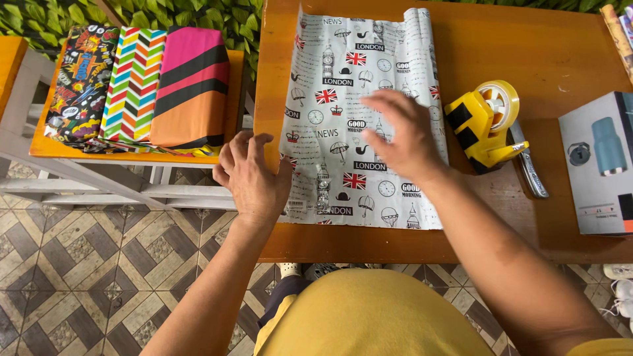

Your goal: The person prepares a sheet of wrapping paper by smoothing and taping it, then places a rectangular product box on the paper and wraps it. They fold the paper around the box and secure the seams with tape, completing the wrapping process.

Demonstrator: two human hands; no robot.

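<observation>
A sheet of white wrapping paper [343,86] with black, red and blue printed pictures lies spread on the orange wooden table [560,53], its far end still curled in a roll. My left hand [250,175] rests on the paper's left edge at the table's side, fingers bent. Spread flat and a little blurred, my right hand [402,132] lies over the right half of the sheet. Neither hand holds anything.
A yellow and black tape dispenser [484,122] and a metal tool [527,165] sit right of the paper. A grey box [597,165] with a bottle picture lies at the right edge. Three wrapped parcels [135,86] rest on a side table on the left. Tiled floor below.
</observation>
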